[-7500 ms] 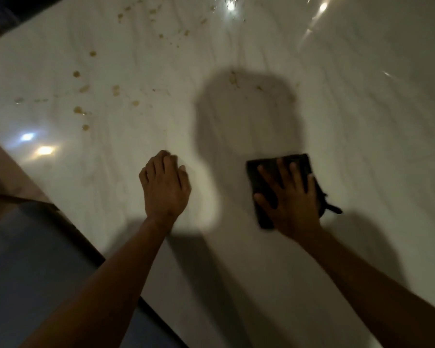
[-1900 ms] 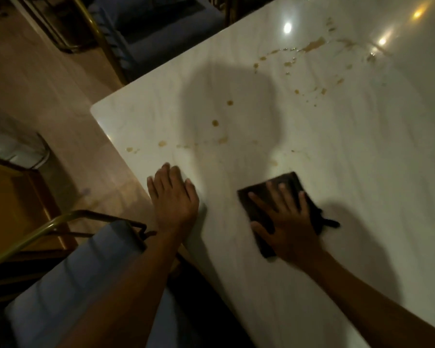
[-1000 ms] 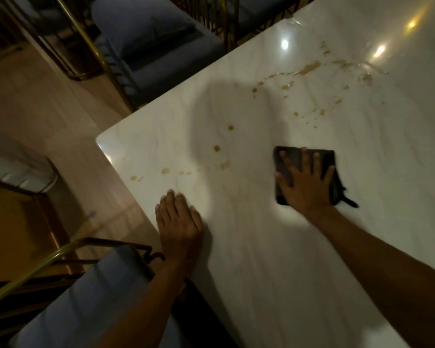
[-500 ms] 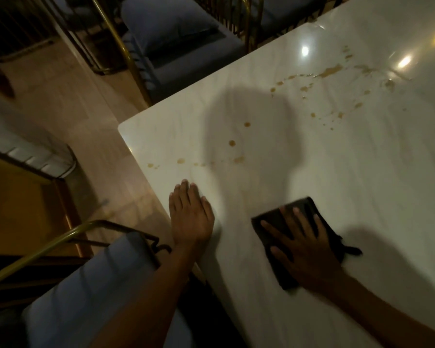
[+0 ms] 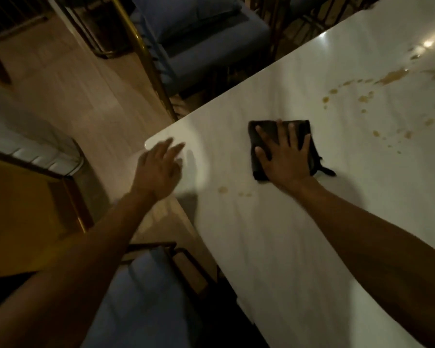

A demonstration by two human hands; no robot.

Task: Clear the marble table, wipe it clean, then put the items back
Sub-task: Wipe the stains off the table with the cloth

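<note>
Head view shows the marble table (image 5: pixel 312 234) cleared and wiping underway: right hand (image 5: pixel 283 156) spread flat on dark cloth (image 5: pixel 266 129), left hand (image 5: pixel 158 167) open and empty, brown stains (image 5: pixel 392 76) left, items unreturned.

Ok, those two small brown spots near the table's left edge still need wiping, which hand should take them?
Right. The right hand already presses flat on the dark cloth, and the brown spots lie just beside it on the marble table. The left hand holds nothing.

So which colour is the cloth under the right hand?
Black or very dark grey cloth, seen in the head view.
</note>
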